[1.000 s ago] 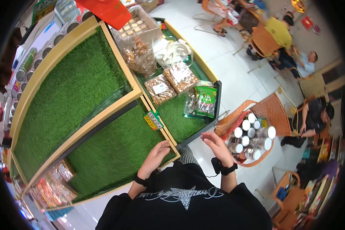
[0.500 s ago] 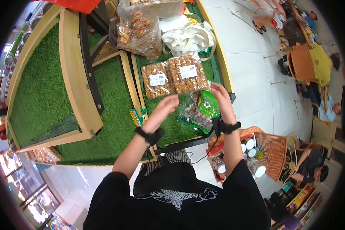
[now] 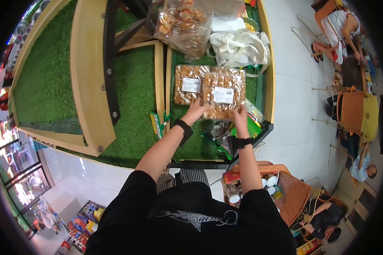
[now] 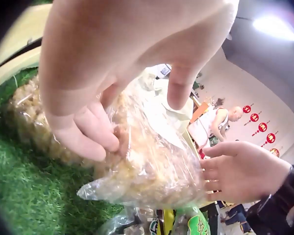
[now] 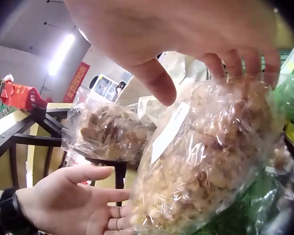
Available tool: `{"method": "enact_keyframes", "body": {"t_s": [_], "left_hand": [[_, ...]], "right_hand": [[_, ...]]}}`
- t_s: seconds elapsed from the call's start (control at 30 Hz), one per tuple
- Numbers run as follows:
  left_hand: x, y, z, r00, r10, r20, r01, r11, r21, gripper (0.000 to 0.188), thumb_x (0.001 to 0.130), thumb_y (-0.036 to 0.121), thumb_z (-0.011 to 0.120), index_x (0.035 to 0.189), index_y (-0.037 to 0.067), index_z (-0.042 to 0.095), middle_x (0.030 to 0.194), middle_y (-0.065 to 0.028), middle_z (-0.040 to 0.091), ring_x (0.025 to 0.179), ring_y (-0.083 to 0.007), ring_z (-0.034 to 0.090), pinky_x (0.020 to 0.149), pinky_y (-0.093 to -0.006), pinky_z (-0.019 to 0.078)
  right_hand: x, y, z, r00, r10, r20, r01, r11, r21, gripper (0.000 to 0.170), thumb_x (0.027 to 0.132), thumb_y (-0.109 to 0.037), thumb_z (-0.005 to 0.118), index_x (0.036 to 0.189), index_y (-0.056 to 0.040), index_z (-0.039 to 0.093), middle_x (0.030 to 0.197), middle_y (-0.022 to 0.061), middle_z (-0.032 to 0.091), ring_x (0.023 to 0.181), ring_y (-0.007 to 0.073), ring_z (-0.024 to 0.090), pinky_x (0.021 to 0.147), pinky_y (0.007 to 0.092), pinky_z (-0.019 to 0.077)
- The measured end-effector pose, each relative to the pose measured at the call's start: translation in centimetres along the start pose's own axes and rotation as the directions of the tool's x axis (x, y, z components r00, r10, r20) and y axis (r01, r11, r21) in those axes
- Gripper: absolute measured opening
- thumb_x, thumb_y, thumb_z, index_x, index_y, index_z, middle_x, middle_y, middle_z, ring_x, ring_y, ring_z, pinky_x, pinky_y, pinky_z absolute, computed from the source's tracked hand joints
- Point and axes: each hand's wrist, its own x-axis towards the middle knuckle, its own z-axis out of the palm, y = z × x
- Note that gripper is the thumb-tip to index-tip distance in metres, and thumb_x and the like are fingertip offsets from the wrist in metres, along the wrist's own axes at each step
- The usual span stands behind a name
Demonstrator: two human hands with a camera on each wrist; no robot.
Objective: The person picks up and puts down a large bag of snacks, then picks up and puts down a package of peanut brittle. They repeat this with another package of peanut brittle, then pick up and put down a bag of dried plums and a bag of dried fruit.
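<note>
Both hands have closed the gap seen half a second ago: the left hand (image 3: 195, 111) and the right hand (image 3: 241, 121) now grip the larger pack of nutty clusters (image 3: 214, 83) near its lower corners. The left hand's fingers bend against one edge, while the right hand's thumb and fingers straddle the other. The pack's printed label (image 3: 223, 95) faces up, and its side overlaps the smaller pack of clusters (image 3: 182, 87), which lies on the artificial turf (image 3: 134, 97). Whether the held pack is fully off the turf cannot be told. Just beyond both packs, a crumpled cream cloth bag (image 3: 238, 46) and a bulging clear bag of snacks (image 3: 185, 21) crowd the space. A green packet (image 3: 252, 126) sits close below, partly hidden by the right hand and wrist. The yellowish wooden rim (image 3: 269, 55) bounds the display on the right, and a small green-and-yellow tag (image 3: 156, 124) stands by the divider. Lower right, a woven wicker basket (image 3: 291, 197) holds white-lidded jars (image 3: 271, 180). The held pack is a rounded rectangle, its film glossy and creased over lumpy golden-brown pieces; the turf is short and bristly.
</note>
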Motion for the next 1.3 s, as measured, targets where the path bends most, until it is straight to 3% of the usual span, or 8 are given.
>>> {"method": "enact_keyframes", "body": {"t_s": [0.13, 0.2, 0.33, 0.5, 0.67, 0.87, 1.1, 1.3], "left_hand": [[-2.4, -1.9, -1.5, 0.995, -0.029, 0.091, 0.015, 0.987, 0.159, 0.074, 0.070, 0.038, 0.056, 0.131, 0.007, 0.027, 0.114, -0.0312, 0.037, 0.102, -0.0378, 0.042, 0.087, -0.0370, 0.0358], [-4.5, -2.7, -1.9, 0.987, 0.160, 0.020, -0.158, 0.934, 0.321, 0.067, 0.072, 0.020, 0.058, 0.128, 0.000, 0.029, 0.052, -0.0109, 0.054, 0.045, -0.0218, 0.049, 0.054, -0.0290, 0.0440], [-10.6, -2.6, -2.8, 0.986, 0.132, -0.101, -0.084, 0.919, 0.384, 0.063, 0.068, 0.014, 0.057, 0.126, 0.003, 0.035, 0.102, -0.0228, 0.042, 0.098, -0.0333, 0.042, 0.078, -0.0390, 0.0378], [-17.6, -4.2, -3.4, 0.935, 0.279, -0.217, -0.232, 0.948, 0.220, 0.053, 0.069, 0.008, 0.052, 0.119, -0.003, 0.038, 0.089, -0.0210, 0.047, 0.084, -0.0343, 0.048, 0.073, -0.0368, 0.0403], [-24.0, -4.7, -5.5, 0.786, 0.471, -0.402, -0.383, 0.880, 0.281, 0.055, 0.068, 0.009, 0.054, 0.119, -0.003, 0.037, 0.100, -0.0197, 0.045, 0.088, -0.0341, 0.048, 0.075, -0.0368, 0.0413], [-34.5, -6.7, -12.6, 0.674, 0.451, -0.585, -0.413, 0.887, 0.208, 0.062, 0.065, 0.015, 0.058, 0.120, -0.003, 0.037, 0.098, -0.0193, 0.046, 0.086, -0.0335, 0.049, 0.076, -0.0361, 0.0415], [-46.9, -18.3, -20.7, 0.730, 0.233, -0.643, -0.277, 0.960, 0.034, 0.061, 0.067, 0.019, 0.058, 0.125, 0.015, 0.040, 0.086, -0.0138, 0.045, 0.079, -0.0228, 0.049, 0.073, -0.0322, 0.0418], [-56.8, -29.3, -22.0, 0.538, 0.061, -0.841, -0.348, 0.924, -0.156, 0.060, 0.068, 0.016, 0.058, 0.126, 0.016, 0.040, 0.090, -0.0121, 0.047, 0.083, -0.0235, 0.051, 0.076, -0.0304, 0.0434]], "right_hand": [[-3.7, -4.4, -1.1, 0.963, 0.208, 0.171, -0.213, 0.977, 0.015, 0.059, 0.069, -0.022, 0.059, 0.117, 0.0057, 0.041, 0.094, 0.0171, 0.053, 0.084, 0.0240, 0.050, 0.074, 0.0306, 0.0398], [-3.8, -0.4, -0.6, 0.964, 0.158, 0.215, -0.158, 0.987, -0.015, 0.056, 0.071, -0.018, 0.057, 0.119, 0.0057, 0.039, 0.093, 0.0130, 0.054, 0.078, 0.0183, 0.051, 0.066, 0.0261, 0.0414], [-7.9, -5.6, -1.6, 0.832, 0.338, 0.440, -0.411, 0.908, 0.080, 0.049, 0.077, -0.014, 0.052, 0.121, 0.0039, 0.039, 0.099, 0.0068, 0.053, 0.080, 0.0120, 0.050, 0.069, 0.0229, 0.0407], [-13.0, -5.8, -2.4, 0.820, 0.297, 0.489, -0.393, 0.914, 0.104, 0.054, 0.076, -0.013, 0.052, 0.125, 0.0003, 0.035, 0.082, -0.0010, 0.050, 0.072, 0.0087, 0.046, 0.062, 0.0221, 0.0377], [-18.3, -8.9, -1.5, 0.859, 0.202, 0.471, -0.320, 0.929, 0.185, 0.054, 0.076, -0.007, 0.049, 0.126, 0.0018, 0.033, 0.123, 0.0138, 0.041, 0.111, 0.0190, 0.038, 0.092, 0.0272, 0.0286], [-28.2, -16.2, 3.3, 0.832, 0.007, 0.554, -0.141, 0.969, 0.200, 0.052, 0.075, -0.004, 0.049, 0.126, 0.0001, 0.035, 0.100, 0.0041, 0.048, 0.089, 0.0130, 0.044, 0.080, 0.0234, 0.0335], [-40.6, -14.5, 11.1, 0.585, -0.019, 0.811, -0.054, 0.997, 0.062, 0.050, 0.074, -0.002, 0.051, 0.123, 0.0005, 0.039, 0.087, 0.0038, 0.054, 0.078, 0.0101, 0.050, 0.068, 0.0202, 0.0386], [-50.7, -15.0, 18.3, 0.310, -0.086, 0.947, 0.176, 0.984, 0.032, 0.055, 0.074, 0.002, 0.050, 0.126, 0.0016, 0.033, 0.101, 0.0108, 0.051, 0.091, 0.0164, 0.051, 0.079, 0.0256, 0.0404]]}}
